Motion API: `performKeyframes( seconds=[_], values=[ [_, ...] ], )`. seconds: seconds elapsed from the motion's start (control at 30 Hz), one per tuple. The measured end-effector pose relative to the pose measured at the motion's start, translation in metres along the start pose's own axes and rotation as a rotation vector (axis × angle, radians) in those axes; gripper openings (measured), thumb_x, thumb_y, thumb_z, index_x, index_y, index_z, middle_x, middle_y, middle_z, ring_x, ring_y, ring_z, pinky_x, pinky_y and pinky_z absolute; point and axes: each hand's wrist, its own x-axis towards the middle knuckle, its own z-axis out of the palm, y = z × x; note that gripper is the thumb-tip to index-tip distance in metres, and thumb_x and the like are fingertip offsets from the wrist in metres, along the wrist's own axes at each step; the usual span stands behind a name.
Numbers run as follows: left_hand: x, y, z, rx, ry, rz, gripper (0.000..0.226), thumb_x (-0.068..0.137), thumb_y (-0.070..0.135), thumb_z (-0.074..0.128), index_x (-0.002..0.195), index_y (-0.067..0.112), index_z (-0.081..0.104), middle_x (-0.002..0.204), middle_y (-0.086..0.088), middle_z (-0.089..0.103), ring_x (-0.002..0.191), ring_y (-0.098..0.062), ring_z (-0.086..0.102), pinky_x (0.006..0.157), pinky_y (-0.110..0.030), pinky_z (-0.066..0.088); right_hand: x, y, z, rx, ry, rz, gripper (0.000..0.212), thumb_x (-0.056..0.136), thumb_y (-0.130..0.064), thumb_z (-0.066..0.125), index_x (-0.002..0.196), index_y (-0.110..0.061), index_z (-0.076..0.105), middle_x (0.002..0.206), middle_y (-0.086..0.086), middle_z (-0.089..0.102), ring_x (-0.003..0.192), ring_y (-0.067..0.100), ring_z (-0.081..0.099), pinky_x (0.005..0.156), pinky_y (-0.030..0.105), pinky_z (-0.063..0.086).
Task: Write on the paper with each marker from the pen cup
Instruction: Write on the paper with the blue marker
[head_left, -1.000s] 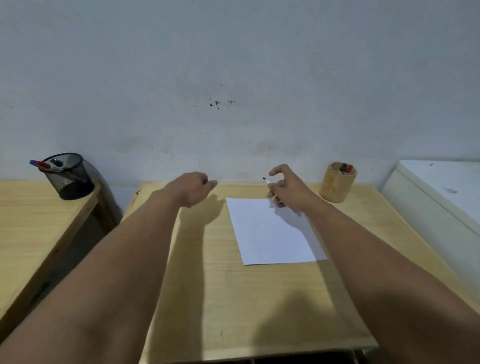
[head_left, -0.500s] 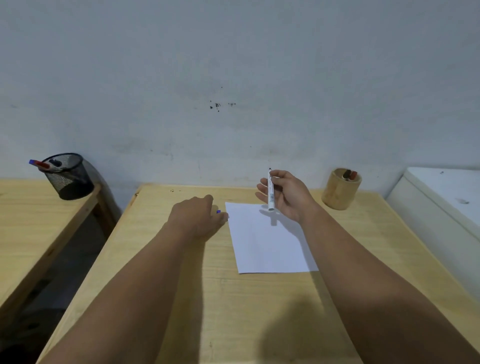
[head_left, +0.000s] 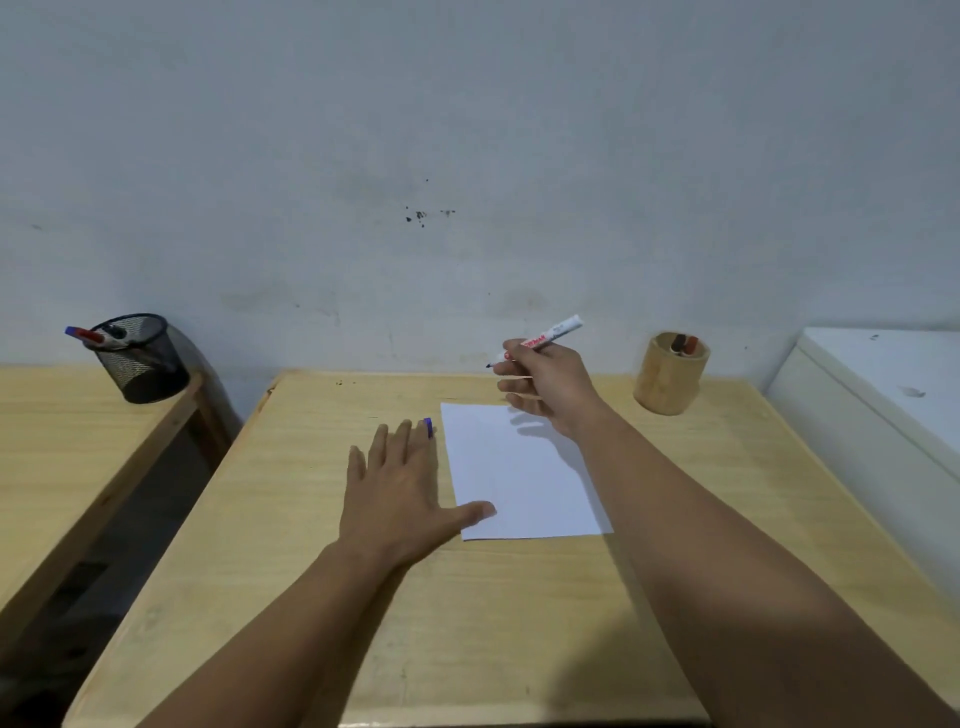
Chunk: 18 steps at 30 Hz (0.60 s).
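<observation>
Both hands frame the paper: left flat, right gripping marker.

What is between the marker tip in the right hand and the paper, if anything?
Nothing visible. The right hand holds the uncapped marker above the far edge of the paper, whose sheet is bare there. The left hand lies flat beside the paper, only its thumb on the near left corner.

White paper, white marker, black mesh cup, blue cap
</observation>
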Motion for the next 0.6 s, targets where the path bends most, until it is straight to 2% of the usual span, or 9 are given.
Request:
performKeyframes(
  seconds=[0.1,0.2,0.3,0.4,0.47,0.6],
  values=[
    [0.001,-0.003,0.001,-0.036,-0.039,-0.011,0.135,0.06,0.108,0.034,0.164,0.024,0.018,0.176,0.0,0.008,0.162,-0.024,-0.003,0.128,-0.059,0.002,0.006,0.009,0.013,-0.118,-0.013,-0.046,0.029,0.101,-0.031,0.073,0.114,-0.006,0.077,0.086,0.005,0.078,0.056,0.011,0.068,0.054,0.024,0.058],
    [0.002,-0.006,0.001,0.013,-0.08,0.025,0.133,0.057,0.11,0.032,0.159,0.024,0.029,0.176,0.001,0.006,0.163,-0.022,-0.004,0.128,-0.061,-0.001,0.012,0.016,0.028,-0.154,0.013,-0.08,0.03,0.101,-0.034,0.074,0.096,-0.004,0.074,0.072,0.007,0.068,0.048,0.013,0.058,0.046,0.019,0.048],
    [0.002,-0.011,0.004,0.103,-0.113,0.066,0.14,0.056,0.111,0.026,0.165,0.023,0.02,0.176,0.001,0.003,0.162,-0.022,-0.006,0.127,-0.061,-0.003,0.021,0.025,0.042,-0.139,0.035,-0.084,0.026,0.103,-0.027,0.068,0.086,-0.007,0.07,0.064,0.008,0.064,0.048,0.019,0.052,0.046,0.02,0.042],
    [0.001,-0.012,0.005,0.125,-0.119,0.077,0.14,0.057,0.111,0.024,0.166,0.023,0.019,0.176,0.001,0.001,0.162,-0.022,-0.009,0.127,-0.061,-0.004,0.027,0.037,0.051,-0.155,0.021,-0.045,0.019,0.095,-0.023,0.063,0.087,-0.011,0.075,0.07,0.003,0.072,0.057,0.022,0.059,0.053,0.026,0.047],
    [0.001,-0.013,0.004,0.137,-0.135,0.084,0.141,0.057,0.112,0.023,0.167,0.024,0.015,0.176,0.002,-0.001,0.162,-0.021,-0.011,0.127,-0.06,-0.004,0.029,0.047,0.057,-0.148,0.038,-0.044,0.015,0.094,-0.023,0.067,0.083,-0.015,0.074,0.073,0.005,0.072,0.057,0.02,0.06,0.052,0.026,0.047],
    [0.001,-0.025,-0.001,0.163,-0.13,0.154,0.138,0.059,0.111,0.016,0.167,0.026,0.013,0.176,0.005,-0.003,0.162,-0.017,-0.009,0.128,-0.057,0.0,0.031,0.07,0.061,-0.131,0.123,-0.085,0.03,0.097,-0.032,0.077,0.075,-0.015,0.065,0.066,0.007,0.068,0.049,0.018,0.057,0.047,0.024,0.044]
  ],
)
